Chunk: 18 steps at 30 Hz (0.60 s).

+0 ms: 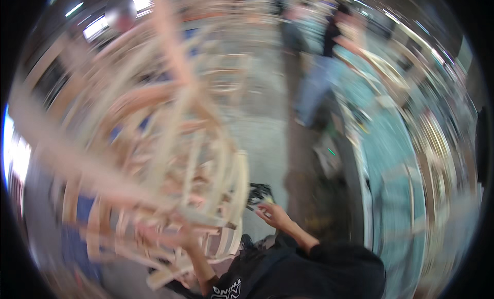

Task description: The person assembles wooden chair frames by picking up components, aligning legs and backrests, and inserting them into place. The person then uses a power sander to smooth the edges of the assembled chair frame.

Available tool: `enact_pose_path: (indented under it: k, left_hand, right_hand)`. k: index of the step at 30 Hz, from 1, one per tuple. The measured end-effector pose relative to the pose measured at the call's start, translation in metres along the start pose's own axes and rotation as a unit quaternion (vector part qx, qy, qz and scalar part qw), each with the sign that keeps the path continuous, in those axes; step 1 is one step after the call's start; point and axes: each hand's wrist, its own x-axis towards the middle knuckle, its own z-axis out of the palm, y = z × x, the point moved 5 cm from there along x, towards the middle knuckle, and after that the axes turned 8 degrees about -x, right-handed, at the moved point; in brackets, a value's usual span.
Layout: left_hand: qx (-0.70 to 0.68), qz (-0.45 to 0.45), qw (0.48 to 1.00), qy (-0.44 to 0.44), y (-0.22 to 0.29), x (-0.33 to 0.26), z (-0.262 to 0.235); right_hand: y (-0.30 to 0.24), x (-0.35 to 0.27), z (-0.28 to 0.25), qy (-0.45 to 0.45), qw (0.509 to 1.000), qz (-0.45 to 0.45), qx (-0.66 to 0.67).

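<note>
My left hand (181,236) is smeared by motion at the lower left. It appears wrapped round a bar of a large pale wooden chair frame (98,162), whose long blurred legs reach toward the upper left and the top. My right hand (274,215) hangs in front of my body, its fingers loosely bent and apart, with nothing seen in them. Just beyond it on the floor lies a crumpled black plastic bag (260,192). Behind the raised frame stand more wooden chair frames (234,180), close to my left hand; their joints are too blurred to make out.
A long workbench with a pale green top (388,165) runs along the right, with wooden parts (435,144) beyond it. A co-worker in a dark top and blue jeans (314,88) stands at its far end, handling a wooden piece. A grey floor aisle (260,139) lies between.
</note>
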Motion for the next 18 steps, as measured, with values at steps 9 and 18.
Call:
enact_pose_path:
  k: [9,18]
  left_hand:
    - [-0.18,0.03,0.962,-0.201,0.089,-0.099,0.02]
    - [-0.259,-0.102,0.865,-0.417,0.255,-0.258,0.075]
  right_hand:
    - [0.127,-0.138,-0.18,0.354,0.915,0.187,-0.056]
    - [0.325,-0.477,-0.431,0.758,0.451,0.358,-0.306]
